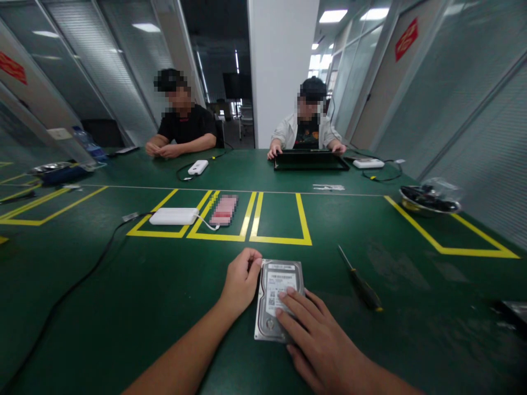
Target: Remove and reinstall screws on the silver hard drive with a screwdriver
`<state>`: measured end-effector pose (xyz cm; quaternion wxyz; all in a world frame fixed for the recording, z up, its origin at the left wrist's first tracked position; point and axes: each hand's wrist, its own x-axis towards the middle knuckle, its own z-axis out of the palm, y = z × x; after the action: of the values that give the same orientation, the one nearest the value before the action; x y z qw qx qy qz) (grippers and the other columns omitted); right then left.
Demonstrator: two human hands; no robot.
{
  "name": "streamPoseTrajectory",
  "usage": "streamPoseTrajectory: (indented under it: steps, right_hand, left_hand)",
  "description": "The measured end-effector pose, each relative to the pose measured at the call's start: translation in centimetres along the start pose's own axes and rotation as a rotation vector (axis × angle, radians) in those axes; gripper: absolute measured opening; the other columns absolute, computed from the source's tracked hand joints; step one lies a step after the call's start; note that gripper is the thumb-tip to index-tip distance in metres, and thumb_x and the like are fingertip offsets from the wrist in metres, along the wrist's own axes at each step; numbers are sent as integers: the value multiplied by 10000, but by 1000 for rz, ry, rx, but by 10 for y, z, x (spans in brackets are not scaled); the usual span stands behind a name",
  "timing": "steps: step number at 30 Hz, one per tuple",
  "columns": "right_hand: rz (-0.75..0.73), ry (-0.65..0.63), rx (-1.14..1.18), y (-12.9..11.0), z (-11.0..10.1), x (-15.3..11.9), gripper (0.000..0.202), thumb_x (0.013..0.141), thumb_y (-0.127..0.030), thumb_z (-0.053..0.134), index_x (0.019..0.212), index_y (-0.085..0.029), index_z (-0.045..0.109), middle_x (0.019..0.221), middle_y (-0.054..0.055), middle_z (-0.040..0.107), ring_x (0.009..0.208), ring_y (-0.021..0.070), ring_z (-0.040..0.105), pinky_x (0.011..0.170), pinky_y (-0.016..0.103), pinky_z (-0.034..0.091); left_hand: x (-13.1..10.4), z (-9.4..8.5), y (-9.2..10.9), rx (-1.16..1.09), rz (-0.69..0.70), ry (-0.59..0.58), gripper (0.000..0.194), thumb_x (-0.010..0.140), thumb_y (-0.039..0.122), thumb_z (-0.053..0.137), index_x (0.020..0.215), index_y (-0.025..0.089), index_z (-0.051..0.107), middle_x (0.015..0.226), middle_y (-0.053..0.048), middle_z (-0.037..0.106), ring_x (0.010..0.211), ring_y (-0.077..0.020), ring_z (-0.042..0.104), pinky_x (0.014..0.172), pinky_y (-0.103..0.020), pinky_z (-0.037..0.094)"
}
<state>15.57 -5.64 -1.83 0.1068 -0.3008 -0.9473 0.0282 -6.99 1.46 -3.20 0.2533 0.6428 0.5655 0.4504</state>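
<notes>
A silver hard drive [273, 291] with a white printed label lies on the green table in front of me. My left hand [242, 278] is closed at its upper left corner, thumb and curled fingers against the edge. Across the drive's lower right part rests my right hand [317, 329], its fingers stretched over the label and its thumb low beside the near edge. Part of the label and the right side are hidden beneath those fingers. To the right lies a screwdriver [363, 285] with a dark handle, its thin shaft pointing away from me.
Yellow tape [280, 240] marks boxes on the table [164, 307]. A white power bank [173, 216] is cabled to a phone [224, 210]. A bowl [430, 206] of dark items stands at right. Two people sit opposite; one holds a black panel [310, 160].
</notes>
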Motion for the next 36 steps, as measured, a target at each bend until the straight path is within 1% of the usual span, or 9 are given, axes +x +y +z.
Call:
streamPoseTrajectory:
  steps: [14, 22, 30, 33, 36]
  right_hand:
    - [-5, 1, 11, 1, -2, 1, 648, 839, -161, 491, 1478, -165, 385, 1555, 85, 274, 1440, 287, 233, 1116, 537, 361]
    - [19, 4, 59, 0, -3, 0, 642, 831, -150, 490, 1467, -170, 400, 1554, 77, 277, 1440, 279, 237, 1126, 524, 358]
    - [5, -13, 47, 4, 0, 1, 654, 805, -152, 482, 1455, -161, 407, 1554, 76, 276, 1441, 281, 236, 1102, 541, 389]
    - [-7, 6, 43, 6, 2, 1, 666, 798, -153, 489, 1458, -152, 401, 1550, 79, 284, 1444, 280, 229, 1110, 533, 383]
    - [-12, 35, 49, 6, 4, 1, 650, 791, -142, 497, 1437, -154, 429, 1542, 88, 302, 1440, 277, 241, 1122, 516, 370]
  left_hand:
    - [2, -2, 1, -75, -37, -11, 148, 889, 273, 550, 822, 169, 631, 717, 2, 632, 643, -143, 586, 597, -232, 446]
    - [3, -5, -8, -95, -65, -18, 184, 900, 315, 569, 915, 160, 667, 771, -25, 676, 689, -165, 627, 640, -252, 483]
    - [5, -3, -8, -70, -44, -51, 160, 907, 289, 563, 910, 172, 672, 815, -31, 680, 730, -170, 630, 659, -254, 481]
    - [7, -2, -7, -63, -32, -56, 156, 901, 283, 565, 888, 170, 672, 788, -26, 670, 706, -166, 621, 644, -253, 474]
    - [8, -2, -5, -60, -19, -51, 141, 887, 263, 567, 863, 168, 667, 767, -22, 660, 686, -161, 614, 639, -251, 471]
